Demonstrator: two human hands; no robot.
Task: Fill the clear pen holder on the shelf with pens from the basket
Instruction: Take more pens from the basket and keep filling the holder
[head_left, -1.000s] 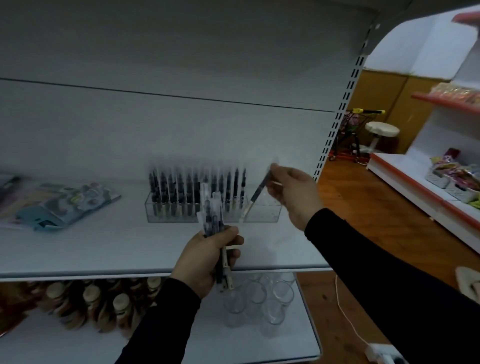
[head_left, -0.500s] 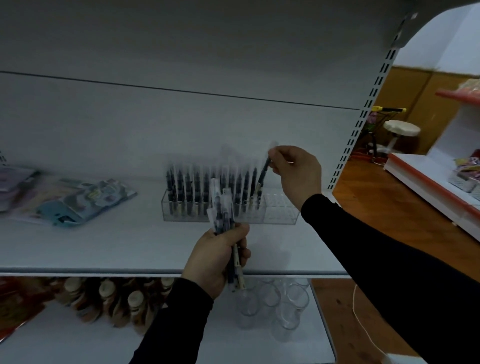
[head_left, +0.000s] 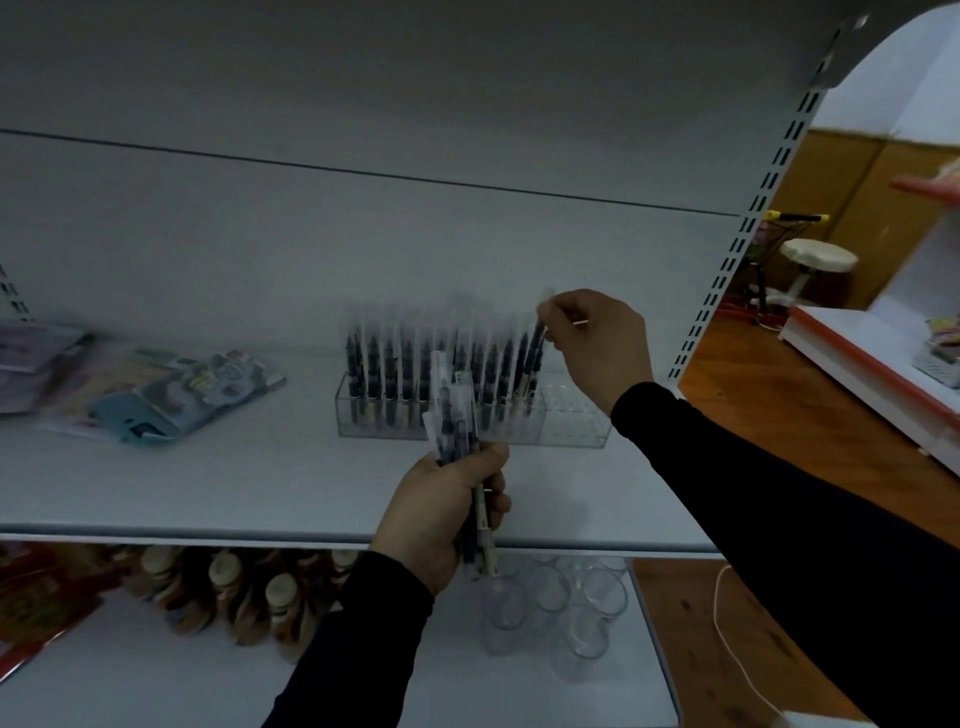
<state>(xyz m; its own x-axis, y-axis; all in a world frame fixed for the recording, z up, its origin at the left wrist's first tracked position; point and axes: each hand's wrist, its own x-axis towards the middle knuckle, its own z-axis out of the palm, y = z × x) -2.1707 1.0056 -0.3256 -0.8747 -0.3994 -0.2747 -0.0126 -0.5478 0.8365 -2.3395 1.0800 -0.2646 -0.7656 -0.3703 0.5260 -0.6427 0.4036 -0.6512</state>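
A clear pen holder (head_left: 571, 421) stands on the white shelf (head_left: 260, 493), its left and middle rows packed with several upright dark pens (head_left: 395, 374); its right end shows bare holes. My right hand (head_left: 597, 348) pinches the top of one dark pen (head_left: 535, 353) whose tip stands in the holder at the right end of the filled rows. In front of the holder, my left hand (head_left: 441, 514) grips a bundle of several pens (head_left: 457, 421), held upright. No basket shows in this view.
Packaged stationery (head_left: 156, 395) lies at the shelf's left. On the shelf below stand brown bottles (head_left: 249, 592) and clear glasses (head_left: 550, 608). A slotted upright (head_left: 727, 270) ends the shelf at the right; beyond it are wooden floor, a stool (head_left: 815, 260) and another shelf unit.
My right hand has brought its pen from a slant above the holder's empty end down into a hole beside the filled rows. The left hand keeps its bundle. The view shifted right.
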